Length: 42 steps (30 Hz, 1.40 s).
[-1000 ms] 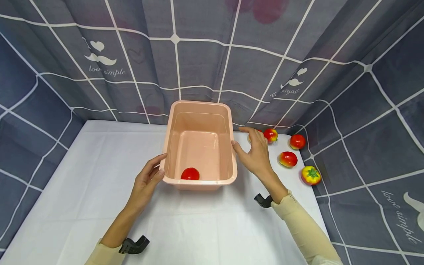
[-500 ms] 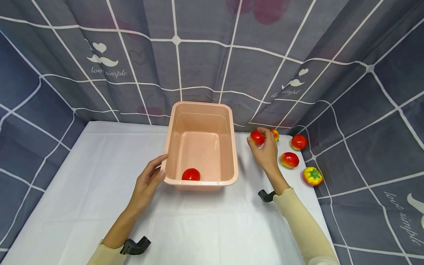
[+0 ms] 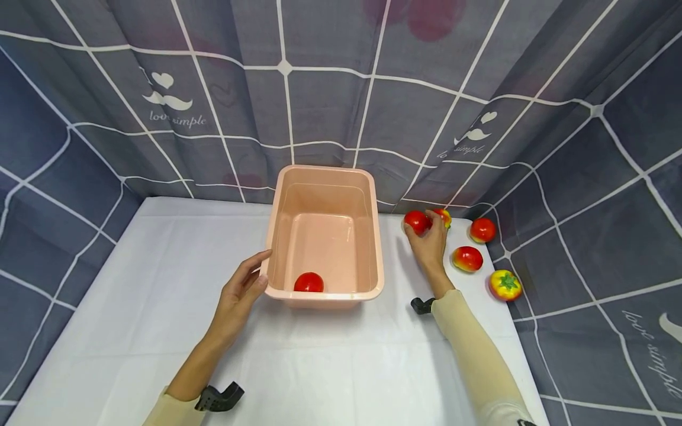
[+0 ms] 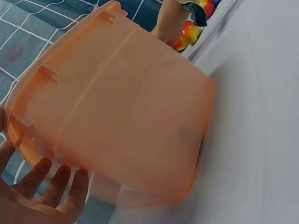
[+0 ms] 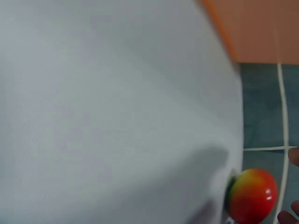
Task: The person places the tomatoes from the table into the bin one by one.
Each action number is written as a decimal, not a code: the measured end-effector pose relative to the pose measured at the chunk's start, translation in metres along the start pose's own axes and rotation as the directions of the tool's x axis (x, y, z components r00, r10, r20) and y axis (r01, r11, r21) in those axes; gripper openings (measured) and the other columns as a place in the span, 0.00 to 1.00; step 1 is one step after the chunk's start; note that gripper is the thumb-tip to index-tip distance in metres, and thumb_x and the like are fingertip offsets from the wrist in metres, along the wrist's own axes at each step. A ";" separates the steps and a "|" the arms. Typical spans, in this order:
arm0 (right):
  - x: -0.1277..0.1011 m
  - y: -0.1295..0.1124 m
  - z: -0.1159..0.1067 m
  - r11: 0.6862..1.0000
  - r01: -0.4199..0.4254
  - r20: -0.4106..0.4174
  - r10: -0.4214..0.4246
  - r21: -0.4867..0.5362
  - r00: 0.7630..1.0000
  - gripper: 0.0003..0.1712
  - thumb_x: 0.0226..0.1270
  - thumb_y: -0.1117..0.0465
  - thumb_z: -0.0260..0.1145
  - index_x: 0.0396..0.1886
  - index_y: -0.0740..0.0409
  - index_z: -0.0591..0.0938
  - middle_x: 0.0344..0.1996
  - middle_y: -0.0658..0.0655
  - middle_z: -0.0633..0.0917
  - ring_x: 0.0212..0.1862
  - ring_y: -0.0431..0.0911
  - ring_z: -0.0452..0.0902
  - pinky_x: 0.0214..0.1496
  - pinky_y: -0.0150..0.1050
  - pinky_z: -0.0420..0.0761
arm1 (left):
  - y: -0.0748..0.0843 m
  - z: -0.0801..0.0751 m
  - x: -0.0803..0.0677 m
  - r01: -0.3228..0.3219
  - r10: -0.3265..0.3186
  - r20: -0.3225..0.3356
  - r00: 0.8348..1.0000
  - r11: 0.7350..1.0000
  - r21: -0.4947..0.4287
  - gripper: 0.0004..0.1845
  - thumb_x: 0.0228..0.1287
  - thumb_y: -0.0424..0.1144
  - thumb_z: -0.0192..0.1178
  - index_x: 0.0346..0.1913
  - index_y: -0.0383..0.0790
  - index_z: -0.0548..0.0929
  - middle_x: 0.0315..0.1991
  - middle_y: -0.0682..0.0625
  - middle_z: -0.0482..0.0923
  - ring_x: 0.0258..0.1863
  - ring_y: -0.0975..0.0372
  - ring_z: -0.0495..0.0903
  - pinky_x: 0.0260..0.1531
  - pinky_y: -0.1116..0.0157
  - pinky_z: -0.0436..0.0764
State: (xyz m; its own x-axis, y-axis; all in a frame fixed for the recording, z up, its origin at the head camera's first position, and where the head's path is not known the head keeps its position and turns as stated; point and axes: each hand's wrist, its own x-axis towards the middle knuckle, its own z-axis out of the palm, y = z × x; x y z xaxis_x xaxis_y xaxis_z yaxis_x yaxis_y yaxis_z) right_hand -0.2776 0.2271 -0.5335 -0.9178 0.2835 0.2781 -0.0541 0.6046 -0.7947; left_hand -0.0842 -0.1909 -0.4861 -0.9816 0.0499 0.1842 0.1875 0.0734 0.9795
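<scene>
A pink plastic tub (image 3: 325, 177) stands on the white table, with one red tomato (image 3: 308, 282) inside at its near wall. My left hand (image 3: 246, 283) rests against the tub's near left corner, fingers straight; the left wrist view shows the fingers (image 4: 44, 184) beside the tub's wall (image 4: 117, 102). To the right of the tub, my right hand (image 3: 426, 232) grips a red tomato (image 3: 416, 221) just above the table. The right wrist view shows a red-yellow tomato (image 5: 252, 196), fingertips (image 5: 294, 156) at the frame's edge and the tub's corner (image 5: 261, 28).
More tomatoes lie on the table's right side: one (image 3: 443, 216) half hidden behind my right hand, a red one (image 3: 482, 229), a red-yellow one (image 3: 467, 258) and a yellow one with a green calyx (image 3: 504, 284). A grey checked curtain (image 3: 341, 89) closes the back and sides.
My right hand left the tub's right rim, went right to the tomatoes and took hold of a red one. The left hand and the tub stayed put.
</scene>
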 end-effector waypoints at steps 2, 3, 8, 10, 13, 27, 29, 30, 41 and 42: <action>0.001 0.006 0.004 1.000 -0.011 -0.005 0.011 -0.014 1.000 0.41 0.66 0.54 0.76 0.74 0.63 0.72 0.70 0.69 0.77 0.74 0.63 0.69 0.82 0.56 0.67 | 0.001 0.000 0.000 0.000 0.000 -0.001 1.000 1.000 -0.006 0.28 0.84 0.32 0.54 0.81 0.47 0.69 0.82 0.51 0.65 0.78 0.67 0.67 0.75 0.80 0.67; 0.001 0.008 0.006 1.000 -0.017 -0.006 0.017 -0.021 1.000 0.41 0.66 0.54 0.76 0.74 0.63 0.72 0.70 0.69 0.76 0.75 0.63 0.69 0.83 0.56 0.66 | 0.001 0.000 0.000 -0.004 0.004 -0.001 1.000 1.000 -0.006 0.28 0.84 0.32 0.54 0.81 0.46 0.69 0.82 0.51 0.65 0.78 0.67 0.67 0.75 0.80 0.66; 0.002 0.016 0.010 0.997 -0.070 -0.002 0.070 -0.034 0.998 0.43 0.66 0.53 0.76 0.76 0.62 0.70 0.73 0.68 0.75 0.76 0.64 0.68 0.83 0.58 0.65 | -0.001 0.001 -0.001 -0.010 0.011 0.010 1.000 1.000 -0.026 0.28 0.84 0.32 0.53 0.82 0.45 0.69 0.82 0.50 0.65 0.76 0.68 0.70 0.73 0.79 0.70; 0.002 0.018 0.011 0.995 -0.096 0.003 0.096 -0.029 0.995 0.44 0.66 0.53 0.76 0.77 0.62 0.69 0.73 0.68 0.74 0.75 0.65 0.69 0.83 0.59 0.66 | -0.003 0.001 -0.001 -0.008 0.009 0.017 1.000 0.999 -0.041 0.28 0.84 0.32 0.53 0.82 0.45 0.69 0.82 0.49 0.65 0.74 0.68 0.72 0.72 0.78 0.73; 0.004 0.023 0.012 0.992 -0.123 0.002 0.123 -0.017 0.992 0.45 0.66 0.53 0.77 0.77 0.62 0.68 0.73 0.68 0.74 0.74 0.64 0.71 0.81 0.58 0.69 | -0.003 0.002 -0.001 -0.002 0.004 0.021 1.000 0.999 -0.050 0.27 0.85 0.32 0.52 0.82 0.45 0.69 0.82 0.49 0.65 0.74 0.67 0.74 0.71 0.78 0.75; 0.011 0.029 0.014 0.987 -0.160 0.013 0.160 0.001 0.987 0.42 0.66 0.54 0.78 0.74 0.60 0.70 0.71 0.67 0.76 0.70 0.64 0.74 0.77 0.60 0.73 | -0.001 0.003 -0.002 0.004 -0.003 0.014 1.000 1.000 -0.031 0.28 0.85 0.33 0.53 0.82 0.46 0.69 0.82 0.50 0.64 0.75 0.66 0.73 0.71 0.78 0.74; 0.011 0.028 0.016 0.987 -0.160 0.023 0.160 -0.006 0.987 0.42 0.66 0.55 0.77 0.75 0.60 0.70 0.72 0.67 0.75 0.71 0.64 0.74 0.78 0.60 0.73 | -0.001 0.002 -0.002 0.002 -0.002 0.009 1.000 1.000 -0.029 0.28 0.85 0.33 0.53 0.82 0.46 0.69 0.82 0.50 0.65 0.74 0.67 0.73 0.71 0.78 0.74; 0.012 0.028 0.016 0.987 -0.160 0.027 0.160 -0.007 0.987 0.42 0.66 0.55 0.77 0.75 0.60 0.70 0.73 0.66 0.75 0.71 0.64 0.74 0.78 0.60 0.73 | -0.001 0.002 -0.002 0.003 -0.003 0.007 1.000 1.000 -0.028 0.28 0.85 0.33 0.53 0.82 0.46 0.69 0.82 0.50 0.65 0.74 0.67 0.73 0.71 0.78 0.74; 0.011 0.027 0.019 0.987 -0.158 0.028 0.158 0.011 0.987 0.41 0.64 0.57 0.77 0.75 0.59 0.70 0.72 0.66 0.75 0.69 0.63 0.73 0.78 0.59 0.73 | 0.000 0.001 -0.001 -0.005 0.006 0.006 1.000 1.000 -0.017 0.28 0.85 0.32 0.53 0.82 0.45 0.69 0.82 0.50 0.65 0.75 0.68 0.71 0.71 0.78 0.73; 0.010 0.026 0.019 0.988 -0.157 0.029 0.156 0.015 0.987 0.42 0.64 0.57 0.77 0.75 0.58 0.70 0.72 0.66 0.75 0.69 0.63 0.73 0.78 0.59 0.73 | 0.000 0.000 -0.001 -0.005 0.005 0.006 1.000 1.000 -0.019 0.28 0.85 0.32 0.53 0.82 0.45 0.69 0.82 0.50 0.65 0.75 0.68 0.72 0.71 0.78 0.74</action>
State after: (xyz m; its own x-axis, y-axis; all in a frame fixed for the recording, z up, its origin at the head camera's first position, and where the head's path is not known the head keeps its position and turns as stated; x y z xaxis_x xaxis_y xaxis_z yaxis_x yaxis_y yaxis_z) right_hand -0.2958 0.2320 -0.5615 -0.9260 0.3525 0.1348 0.0845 0.5418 -0.8362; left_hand -0.0831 -0.1907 -0.4861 -0.9805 0.0560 0.1883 0.1913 0.0540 0.9800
